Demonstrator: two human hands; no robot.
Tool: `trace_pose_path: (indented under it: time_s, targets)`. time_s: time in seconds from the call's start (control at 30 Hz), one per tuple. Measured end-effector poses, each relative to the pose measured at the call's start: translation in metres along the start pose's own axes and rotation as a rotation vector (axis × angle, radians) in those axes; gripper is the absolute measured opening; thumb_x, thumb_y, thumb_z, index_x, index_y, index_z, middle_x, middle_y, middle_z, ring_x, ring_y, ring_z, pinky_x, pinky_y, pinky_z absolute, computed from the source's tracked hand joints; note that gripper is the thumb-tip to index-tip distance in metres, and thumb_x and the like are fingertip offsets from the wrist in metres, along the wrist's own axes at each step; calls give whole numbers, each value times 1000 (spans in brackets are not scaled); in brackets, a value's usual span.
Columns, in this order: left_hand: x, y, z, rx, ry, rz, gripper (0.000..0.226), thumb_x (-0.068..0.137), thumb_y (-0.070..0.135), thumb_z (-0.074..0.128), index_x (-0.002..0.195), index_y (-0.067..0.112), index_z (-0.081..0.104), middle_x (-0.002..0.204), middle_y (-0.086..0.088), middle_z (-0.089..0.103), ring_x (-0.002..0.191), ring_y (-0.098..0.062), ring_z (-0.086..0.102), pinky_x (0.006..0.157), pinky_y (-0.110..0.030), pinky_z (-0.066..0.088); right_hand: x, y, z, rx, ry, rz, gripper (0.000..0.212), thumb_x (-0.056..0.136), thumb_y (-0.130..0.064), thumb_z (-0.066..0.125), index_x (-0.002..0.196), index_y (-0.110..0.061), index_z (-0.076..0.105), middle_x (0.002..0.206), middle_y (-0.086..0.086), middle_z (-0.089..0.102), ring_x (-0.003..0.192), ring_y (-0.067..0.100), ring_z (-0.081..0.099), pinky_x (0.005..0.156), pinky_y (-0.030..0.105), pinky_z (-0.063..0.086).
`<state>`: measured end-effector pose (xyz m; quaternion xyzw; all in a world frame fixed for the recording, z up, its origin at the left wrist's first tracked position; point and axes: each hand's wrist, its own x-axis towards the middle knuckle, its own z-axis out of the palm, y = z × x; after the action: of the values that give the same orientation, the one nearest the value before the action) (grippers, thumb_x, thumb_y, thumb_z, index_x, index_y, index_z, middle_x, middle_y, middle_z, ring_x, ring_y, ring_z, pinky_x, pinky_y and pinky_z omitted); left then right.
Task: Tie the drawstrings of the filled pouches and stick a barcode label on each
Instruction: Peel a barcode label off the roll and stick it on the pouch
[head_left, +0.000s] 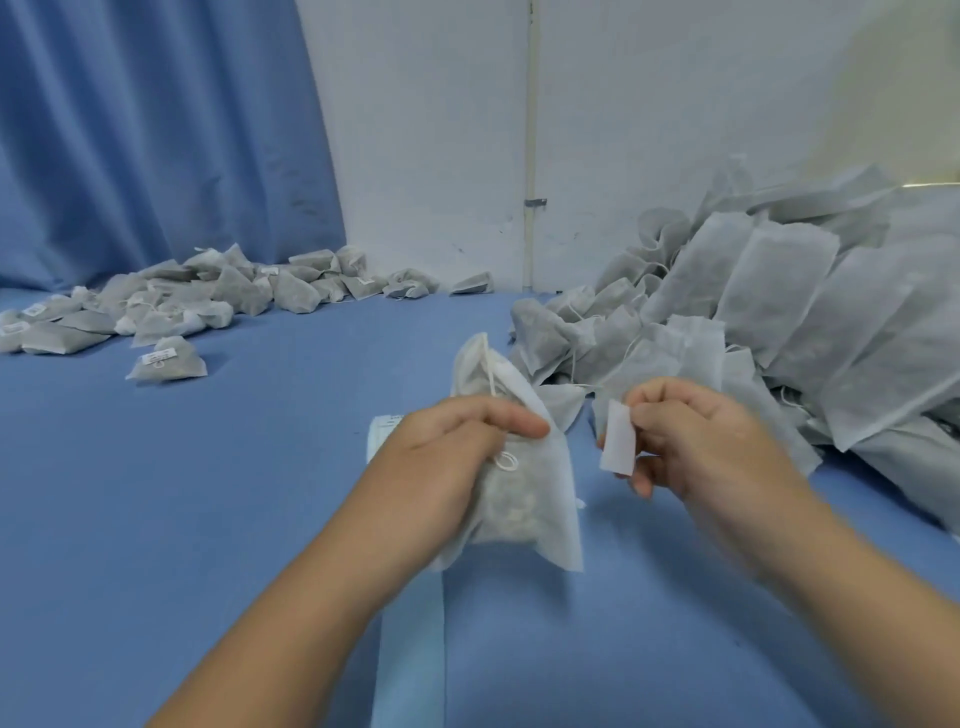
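1 head-worn view, forward and down, near the table (208, 493)

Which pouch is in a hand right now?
The centre pouch, gripped by the left hand; the right hand pinches a label; the rest lie in the left pile and right pile.

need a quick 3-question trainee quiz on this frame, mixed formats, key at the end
1. Choose: what does the right hand pinch? A) a white label B) scissors C) a pen
2. True or false: the left hand grips a pouch.
3. Fill in: the labelled pouches lie on the person's ____ side; the unlabelled heap is on the right.
Key: 1 A; 2 true; 3 left.
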<state>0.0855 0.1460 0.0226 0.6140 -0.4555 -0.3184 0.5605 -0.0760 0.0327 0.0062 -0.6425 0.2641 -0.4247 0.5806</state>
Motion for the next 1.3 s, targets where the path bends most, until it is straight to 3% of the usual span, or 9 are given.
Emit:
trace_pose_path:
  time_s: [0.2, 0.37, 0.43, 0.5, 0.63, 0.77, 1.07, 1.2, 1.3]
  targets:
    - [36, 2, 56, -89, -163, -35, 29, 73, 12, 61, 85, 39, 61, 77, -2, 60, 62, -16, 53, 57, -29, 43, -16, -8, -55, 64, 100, -55, 18, 72, -16, 52, 59, -20, 66, 65, 18, 63, 46, 21, 48, 44, 26, 41]
    - [53, -16, 83, -159, -215, -15, 91, 67, 10, 67, 133, 65, 36, 93, 0, 66, 68, -12, 66, 65, -29, 54, -21, 3, -69, -108, 269, -119, 15, 71, -22, 54, 64, -20, 67, 53, 8, 60, 48, 16, 52, 46, 22, 43]
    - [55, -26, 90, -173, -216, -54, 99, 63, 10, 68, 141, 60, 30, 97, 0, 73, 80, -16, 72, 75, -36, 58, -24, 3, -70, -244, 340, -203, 12, 71, -24, 56, 67, -22, 67, 54, 2, 62, 48, 9, 53, 47, 17, 44]
    - [53, -31, 94, -238, -234, -104, 83, 62, 6, 66, 136, 40, 48, 106, -7, 75, 97, -28, 72, 91, -49, 55, -27, 3, -68, -439, 397, -313, 8, 72, -25, 58, 69, -25, 65, 59, -6, 63, 51, 3, 53, 49, 11, 41]
    - [51, -36, 98, -414, -217, -220, 27, 68, -7, 60, 87, 6, 74, 99, -27, 70, 87, -35, 67, 86, -49, 54, -32, 9, -57, -809, 468, -489, 10, 74, -21, 63, 66, -25, 60, 65, -9, 61, 61, 6, 55, 55, 14, 40]
    - [49, -37, 100, -621, -244, -344, 41, 79, -17, 42, 116, -16, 57, 102, -30, 65, 87, -37, 64, 83, -48, 57, -33, 17, -46, -994, 471, -555, 8, 76, -19, 63, 68, -21, 62, 61, -12, 58, 62, 9, 50, 55, 25, 40]
    - [46, -36, 100, -746, -331, -452, 41, 87, 0, 39, 123, -8, 58, 101, -22, 60, 91, -34, 60, 93, -47, 51, -27, 30, -37, -1161, 485, -805, 18, 83, -19, 57, 69, -15, 67, 61, -4, 60, 53, 18, 54, 47, 33, 43]
    - [45, -35, 99, -789, -367, -487, 21, 90, 8, 42, 100, 1, 60, 83, -16, 63, 74, -28, 65, 69, -33, 57, -28, 36, -34, -1198, 408, -921, 15, 83, -12, 63, 69, -13, 69, 65, -1, 63, 57, 21, 58, 51, 34, 45]
    - [46, -33, 96, -822, -380, -504, 23, 88, 13, 43, 100, 4, 61, 87, -15, 63, 75, -25, 64, 70, -33, 54, -30, 37, -32, -1211, 323, -981, 17, 85, -11, 63, 68, -12, 69, 67, 0, 64, 59, 22, 58, 54, 32, 44]
